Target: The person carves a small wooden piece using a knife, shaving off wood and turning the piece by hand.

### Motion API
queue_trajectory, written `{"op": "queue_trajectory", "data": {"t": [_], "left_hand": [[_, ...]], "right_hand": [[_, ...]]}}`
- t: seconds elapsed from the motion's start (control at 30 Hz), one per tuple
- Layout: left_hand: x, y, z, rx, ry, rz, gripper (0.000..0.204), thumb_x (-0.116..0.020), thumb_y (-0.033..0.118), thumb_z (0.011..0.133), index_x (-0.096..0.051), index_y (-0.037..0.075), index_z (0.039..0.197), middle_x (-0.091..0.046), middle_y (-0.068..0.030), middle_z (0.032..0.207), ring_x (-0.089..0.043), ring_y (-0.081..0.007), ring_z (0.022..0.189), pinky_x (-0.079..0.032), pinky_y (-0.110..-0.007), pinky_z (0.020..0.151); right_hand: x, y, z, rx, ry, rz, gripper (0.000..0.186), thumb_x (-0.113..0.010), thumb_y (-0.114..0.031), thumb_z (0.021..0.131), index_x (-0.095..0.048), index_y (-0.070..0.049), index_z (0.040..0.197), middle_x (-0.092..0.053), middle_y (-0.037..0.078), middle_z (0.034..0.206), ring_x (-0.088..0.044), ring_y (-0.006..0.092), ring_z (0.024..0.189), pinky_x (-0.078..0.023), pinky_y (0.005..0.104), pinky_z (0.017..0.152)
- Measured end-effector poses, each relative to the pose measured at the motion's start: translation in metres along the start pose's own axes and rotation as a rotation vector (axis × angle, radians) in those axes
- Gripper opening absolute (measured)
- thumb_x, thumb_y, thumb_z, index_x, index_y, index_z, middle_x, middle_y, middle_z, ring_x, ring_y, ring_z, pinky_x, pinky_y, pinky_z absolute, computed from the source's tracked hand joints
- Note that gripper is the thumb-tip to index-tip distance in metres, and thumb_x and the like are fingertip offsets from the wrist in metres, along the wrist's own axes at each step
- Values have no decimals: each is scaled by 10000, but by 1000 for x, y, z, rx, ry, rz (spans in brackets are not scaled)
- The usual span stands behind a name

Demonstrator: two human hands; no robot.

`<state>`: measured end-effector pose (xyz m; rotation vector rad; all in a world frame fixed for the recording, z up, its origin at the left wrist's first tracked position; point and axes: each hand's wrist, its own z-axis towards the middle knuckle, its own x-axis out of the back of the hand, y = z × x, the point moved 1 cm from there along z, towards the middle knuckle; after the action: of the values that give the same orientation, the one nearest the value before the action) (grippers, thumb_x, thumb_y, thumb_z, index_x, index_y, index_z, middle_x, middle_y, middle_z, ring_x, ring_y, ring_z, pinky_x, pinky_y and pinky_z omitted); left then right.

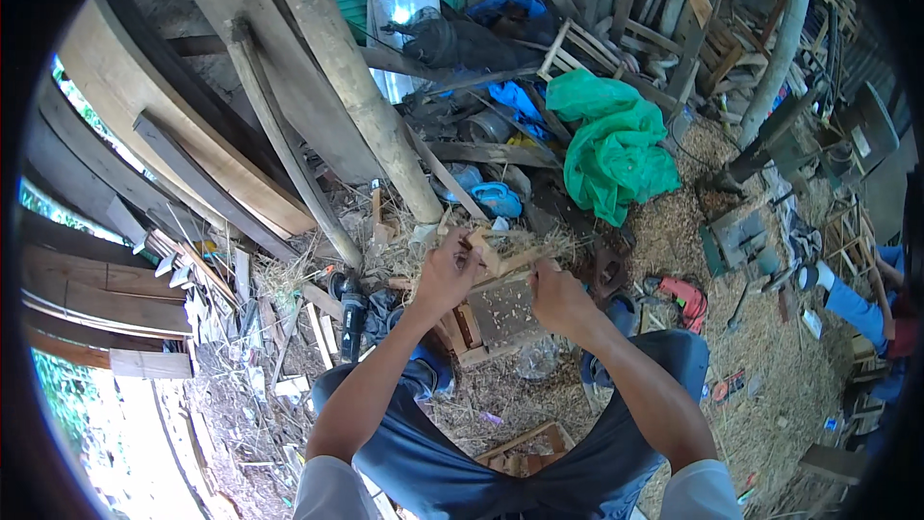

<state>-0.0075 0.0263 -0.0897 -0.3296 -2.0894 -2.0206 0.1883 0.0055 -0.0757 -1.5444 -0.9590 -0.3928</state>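
My left hand [449,272] is closed, its fingertips pinching a short pale piece of wood [484,249]. Just to the right of it, my right hand [563,304] is curled shut at the end of a light wooden strip [523,258]. The strip slants between the two hands and meets the short piece; whether they are joined I cannot tell. Below both hands, between my knees, stands a low wooden box or bench [507,316] with a flat greyish top and shavings on it.
A black angle grinder [352,316] stands to the left of my legs. On the right, a red power tool [683,300] lies among shavings. A green plastic sheet [611,149] is heaped ahead; long boards [164,106] lean at left. Another person's blue-clad leg [852,311] shows far right.
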Motion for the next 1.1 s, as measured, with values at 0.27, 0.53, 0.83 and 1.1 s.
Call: {"op": "queue_trajectory", "data": {"t": [0.27,0.53,0.83,1.1], "left_hand": [[-23,-77,-5,-6,-143,402,237,-597,93,792,-475,-1,972,-610,-175,739,-639,-327,697,-495,-372,599],[-25,-92,-7,-64,-160,531,322,-627,59,726,-510,-21,1015,-612,-191,716,-639,-314,676,-494,-366,596],[-29,-97,-17,143,-151,274,272,-643,73,782,-555,-52,1007,-633,-204,713,-659,-274,659,-508,-348,588],[-31,-93,-17,61,-185,489,245,-637,78,771,-571,-52,968,-635,-200,689,-652,-297,626,-505,-371,584]], "right_hand": [[-54,14,-16,40,-226,-188,333,-503,-93,802,-497,113,1064,-619,277,845,-627,411,804,-511,482,653],[-48,16,-17,-13,-343,-125,211,-513,-65,767,-616,91,865,-624,289,845,-632,394,864,-527,448,715],[-45,3,-16,5,-422,-109,212,-508,-62,775,-616,86,880,-622,279,917,-636,381,878,-534,422,714],[-67,12,-23,84,-324,-124,212,-508,-71,776,-621,65,892,-622,251,913,-633,354,876,-527,424,717]]}}
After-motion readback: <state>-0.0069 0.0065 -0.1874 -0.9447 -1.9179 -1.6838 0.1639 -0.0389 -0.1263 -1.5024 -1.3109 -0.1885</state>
